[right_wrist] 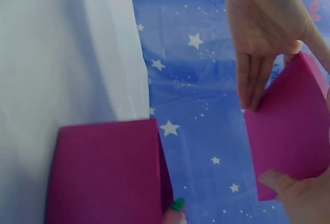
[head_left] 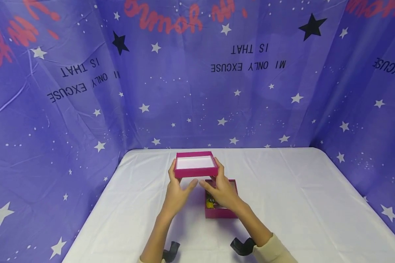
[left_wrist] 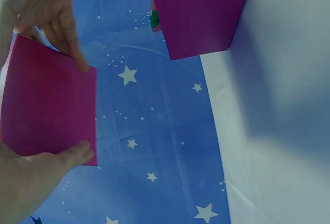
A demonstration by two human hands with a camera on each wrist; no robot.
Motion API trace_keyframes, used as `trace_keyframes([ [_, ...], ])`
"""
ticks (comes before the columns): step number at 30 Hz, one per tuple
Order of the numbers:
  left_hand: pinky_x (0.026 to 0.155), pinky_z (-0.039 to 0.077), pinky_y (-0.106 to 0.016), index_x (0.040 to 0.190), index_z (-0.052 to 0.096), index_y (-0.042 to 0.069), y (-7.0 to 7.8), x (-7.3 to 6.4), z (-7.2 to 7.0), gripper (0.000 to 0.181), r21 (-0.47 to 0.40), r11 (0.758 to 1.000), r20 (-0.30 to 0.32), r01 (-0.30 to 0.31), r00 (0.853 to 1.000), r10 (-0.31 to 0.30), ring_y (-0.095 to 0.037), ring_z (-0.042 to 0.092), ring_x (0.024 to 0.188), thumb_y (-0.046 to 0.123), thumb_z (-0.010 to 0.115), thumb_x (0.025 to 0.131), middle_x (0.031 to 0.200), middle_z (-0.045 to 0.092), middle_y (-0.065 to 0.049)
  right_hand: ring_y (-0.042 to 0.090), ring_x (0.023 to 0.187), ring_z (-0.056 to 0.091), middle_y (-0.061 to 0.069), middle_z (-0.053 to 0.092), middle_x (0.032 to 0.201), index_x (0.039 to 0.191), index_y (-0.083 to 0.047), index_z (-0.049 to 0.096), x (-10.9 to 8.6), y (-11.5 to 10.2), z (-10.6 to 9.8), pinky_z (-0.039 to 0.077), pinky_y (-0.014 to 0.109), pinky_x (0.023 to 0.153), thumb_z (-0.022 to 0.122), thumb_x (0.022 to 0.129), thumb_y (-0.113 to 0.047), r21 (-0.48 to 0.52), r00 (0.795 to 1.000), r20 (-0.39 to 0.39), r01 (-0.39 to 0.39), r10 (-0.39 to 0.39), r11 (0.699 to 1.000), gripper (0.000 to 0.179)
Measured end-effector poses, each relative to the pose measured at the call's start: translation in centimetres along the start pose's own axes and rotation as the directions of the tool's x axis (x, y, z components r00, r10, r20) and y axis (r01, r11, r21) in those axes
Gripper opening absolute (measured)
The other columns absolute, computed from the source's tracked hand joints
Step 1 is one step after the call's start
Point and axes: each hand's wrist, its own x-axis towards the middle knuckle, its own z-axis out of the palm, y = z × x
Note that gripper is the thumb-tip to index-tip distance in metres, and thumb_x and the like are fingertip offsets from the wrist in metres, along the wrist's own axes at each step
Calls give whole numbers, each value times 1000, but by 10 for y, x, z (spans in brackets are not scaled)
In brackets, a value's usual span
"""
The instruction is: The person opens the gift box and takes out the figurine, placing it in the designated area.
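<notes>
Both my hands hold a pink lid (head_left: 196, 172) aloft, an open box (head_left: 221, 213) near it.
My grip is on the lid at both ends — left hand (head_left: 177, 193) on one, right hand (head_left: 224, 191) on the other — with its white hollow turned towards me. The box rests on the white-covered surface (head_left: 283, 190), partly hidden behind my right hand; something yellow and green (head_left: 211, 204) shows inside, too covered to name. I take the step in hand as holding the lid clear of the box; the next move seems to call for even support, since one slack side could tip it. The surface is lightly creased. Purple-blue drapes (head_left: 263, 120) hang on three sides, printed with stars (head_left: 144, 108) and upside-down lettering (head_left: 248, 67).
</notes>
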Motion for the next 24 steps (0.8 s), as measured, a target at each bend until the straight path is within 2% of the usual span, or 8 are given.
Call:
trace_keyframes([
  [3,106,28,-45,145,4,6,8,-4,-4,97,-68,997,0,-21,1000,21,-27,35,130,17,74,79,144,31,-18,27,119,48,22,37,137,145,-5,2,-2,-6,5,41,38,95,68,85,-15,44,999,-26,43,-42,998,90],
  [7,104,29,-46,142,6,-1,14,-11,-12,96,-148,988,-7,-47,999,46,-31,36,129,9,76,77,144,27,-21,32,118,49,28,35,136,139,9,9,-8,-23,8,44,38,93,67,85,-10,55,994,-47,100,-98,993,82],
  [9,102,34,-41,142,8,1,5,-13,-15,93,-186,981,-11,-55,998,54,-31,37,127,7,75,77,144,28,-20,36,119,47,31,30,139,135,13,11,-11,-29,11,45,38,91,67,85,-7,68,991,-47,126,-123,990,78],
  [13,96,42,-31,141,10,6,-16,-18,-24,87,-282,958,-14,-61,998,60,-30,43,122,1,71,79,140,34,-19,41,123,39,33,15,144,129,16,14,-16,-30,23,44,39,91,68,82,-2,75,985,-67,164,-159,984,73],
  [16,93,45,-29,141,11,9,-29,-22,-30,86,-330,943,-13,-53,999,52,-30,50,116,-1,70,79,135,40,-20,42,124,37,35,13,144,127,17,18,-19,-27,34,42,39,93,70,80,-2,70,982,-93,173,-166,982,72],
  [24,89,48,-30,140,14,11,-53,-34,-46,86,-339,940,-15,20,1000,-27,-24,57,108,-5,70,77,129,46,-21,38,129,32,34,8,145,127,16,18,-23,-18,60,38,34,97,69,81,-4,145,991,-78,120,-110,982,72],
])
